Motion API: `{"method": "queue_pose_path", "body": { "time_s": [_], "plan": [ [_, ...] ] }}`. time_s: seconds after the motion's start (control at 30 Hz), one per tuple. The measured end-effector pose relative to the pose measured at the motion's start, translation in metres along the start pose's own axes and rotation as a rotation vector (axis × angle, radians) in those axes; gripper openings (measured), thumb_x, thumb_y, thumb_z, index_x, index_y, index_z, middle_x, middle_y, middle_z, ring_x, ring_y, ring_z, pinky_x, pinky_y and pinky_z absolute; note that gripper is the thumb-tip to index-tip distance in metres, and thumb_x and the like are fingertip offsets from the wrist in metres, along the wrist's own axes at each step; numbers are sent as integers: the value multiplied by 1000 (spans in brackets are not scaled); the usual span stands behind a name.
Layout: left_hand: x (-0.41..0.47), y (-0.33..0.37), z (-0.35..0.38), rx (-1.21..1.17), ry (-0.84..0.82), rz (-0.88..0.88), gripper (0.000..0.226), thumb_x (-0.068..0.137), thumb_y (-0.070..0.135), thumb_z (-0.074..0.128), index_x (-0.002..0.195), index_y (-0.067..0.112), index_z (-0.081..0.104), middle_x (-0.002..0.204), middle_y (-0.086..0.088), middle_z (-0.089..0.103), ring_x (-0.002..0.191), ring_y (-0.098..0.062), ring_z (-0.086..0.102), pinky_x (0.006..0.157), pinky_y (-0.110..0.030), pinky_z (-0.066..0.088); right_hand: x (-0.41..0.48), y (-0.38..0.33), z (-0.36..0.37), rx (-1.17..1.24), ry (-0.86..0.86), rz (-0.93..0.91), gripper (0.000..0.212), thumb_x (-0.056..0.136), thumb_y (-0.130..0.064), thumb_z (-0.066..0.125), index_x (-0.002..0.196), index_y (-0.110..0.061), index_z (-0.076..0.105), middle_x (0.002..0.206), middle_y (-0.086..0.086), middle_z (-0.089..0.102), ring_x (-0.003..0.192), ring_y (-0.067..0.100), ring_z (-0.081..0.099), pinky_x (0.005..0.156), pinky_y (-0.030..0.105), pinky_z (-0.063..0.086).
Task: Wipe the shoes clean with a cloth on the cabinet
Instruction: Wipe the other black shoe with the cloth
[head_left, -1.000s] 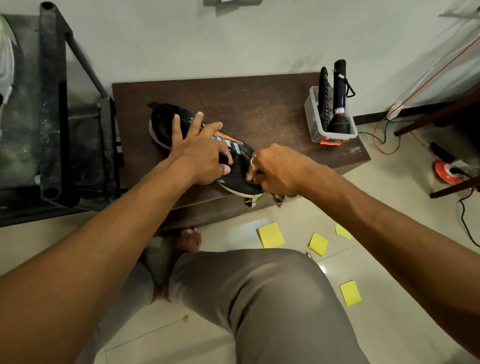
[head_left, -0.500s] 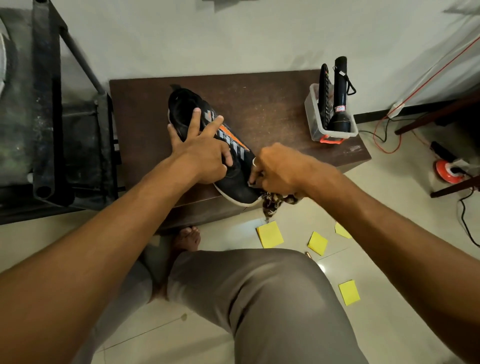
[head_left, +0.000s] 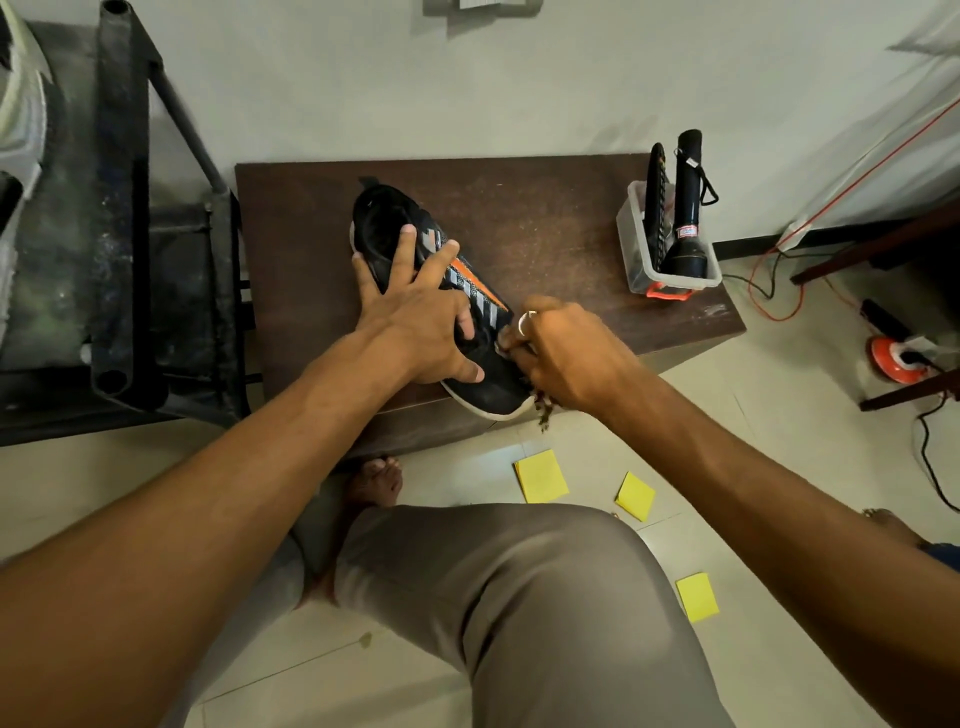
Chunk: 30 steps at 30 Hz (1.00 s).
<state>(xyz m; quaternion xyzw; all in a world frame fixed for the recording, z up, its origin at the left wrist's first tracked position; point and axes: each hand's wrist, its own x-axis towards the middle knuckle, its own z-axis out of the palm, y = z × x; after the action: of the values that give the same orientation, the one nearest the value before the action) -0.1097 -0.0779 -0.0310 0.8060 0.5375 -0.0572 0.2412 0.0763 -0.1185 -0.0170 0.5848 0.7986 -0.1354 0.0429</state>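
A black shoe (head_left: 382, 228) with grey and orange stripes and a white sole lies on the dark brown cabinet (head_left: 545, 218), toe over the front edge. My left hand (head_left: 415, 312) presses down across its middle, fingers spread and thumb on the toe side. My right hand (head_left: 566, 353) is closed around a dark patterned cloth (head_left: 543, 410) and rests against the shoe's right side near the toe. Only a small end of the cloth hangs below the fist.
A clear plastic tub (head_left: 644, 260) with a black torch (head_left: 685, 228) and a remote stands at the cabinet's right. A dark metal frame (head_left: 130, 208) is on the left. Yellow sticky notes (head_left: 540, 475) lie on the tiled floor, cables (head_left: 779, 301) at right. My knee (head_left: 519, 597) is below.
The shoe has been turned clockwise, its heel swinging from the left toward the wall. My left hand shifted with it; my right hand stays at the toe with the cloth.
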Motion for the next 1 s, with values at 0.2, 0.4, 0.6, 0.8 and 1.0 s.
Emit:
{"method": "queue_pose_path", "body": {
  "time_s": [0.2,0.4,0.6,0.8,1.0],
  "plan": [
    [1,-2,1,15,-8,17,38,69,60,84,91,42,58,170,5,-12,148,-31,-36,112,-73,-17,36,2,1,-10,223,-180,20,99,-14,60,113,-10,74,116,9,65,102,26,62,79,47,58],
    [2,-2,2,19,8,17,37,69,60,84,91,42,61,170,6,-12,149,-30,-35,111,-72,-17,18,3,-8,31,46,-97,14,98,-20,65,107,-13,73,100,-4,52,89,21,60,69,32,46],
    [3,-4,4,23,3,51,40,68,59,85,92,39,61,170,6,-13,148,-30,-37,110,-71,-19,13,8,-3,11,69,-175,16,99,-17,64,109,-12,75,104,0,55,90,23,60,69,34,51],
    [6,-4,3,61,-17,54,43,70,61,82,102,39,65,170,7,-15,147,-30,-38,110,-72,-19,52,-2,-11,-16,201,-224,20,97,-15,63,114,-15,75,111,8,63,100,27,60,75,44,55],
    [5,-6,3,25,-6,69,36,69,58,85,89,40,61,170,9,-14,147,-27,-38,110,-69,-21,10,11,-6,76,4,-93,12,97,-17,66,107,-16,73,102,-5,56,87,14,57,72,34,50]
  ]
}}
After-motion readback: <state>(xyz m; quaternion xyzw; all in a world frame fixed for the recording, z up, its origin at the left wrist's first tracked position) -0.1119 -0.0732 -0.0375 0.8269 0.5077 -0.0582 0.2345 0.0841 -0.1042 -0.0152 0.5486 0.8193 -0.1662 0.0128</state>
